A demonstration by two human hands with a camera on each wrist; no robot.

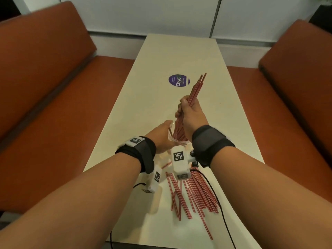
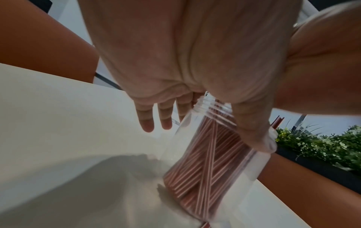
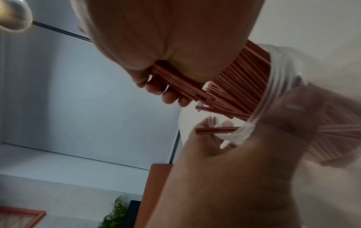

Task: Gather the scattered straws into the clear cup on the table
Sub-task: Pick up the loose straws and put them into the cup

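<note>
Two orange bench seats [image 1: 53, 108], left and right, flanking a long pale tabletop [image 1: 161, 56]; white wall panels behind. Round purple sticker [image 1: 179, 80] at mid-tabletop, beyond the hands. Loose pile of red-and-white striped straws [image 1: 194, 193] lying flat on the near part of the tabletop, fanned out, partly hidden under the wrist cameras. Clear cup [image 2: 220, 154] standing on the tabletop between pile and sticker, leaning in the left wrist view, lower part packed with straws. Left hand [image 1: 161, 137] at the cup's left side: thumb [image 2: 252, 128] pressed on the cup wall near the rim, other fingers [image 2: 145, 121] straight and spread on the far side; full wrap around the cup not confirmed from these views. Right hand [image 1: 190, 114] above the cup, fist clamped round a held bundle of straws [image 1: 195, 90]; bundle tilted, upper ends pointing away toward the sticker, lower ends inside the cup mouth. In the right wrist view, fingers [image 3: 170, 97] curled round the bundle just above the ribbed rim; one short straw end [image 3: 215, 130] protruding sideways at the rim. Black straps with white marker blocks on both wrists; black cable [image 1: 222, 203] trailing across the near tabletop.
</note>
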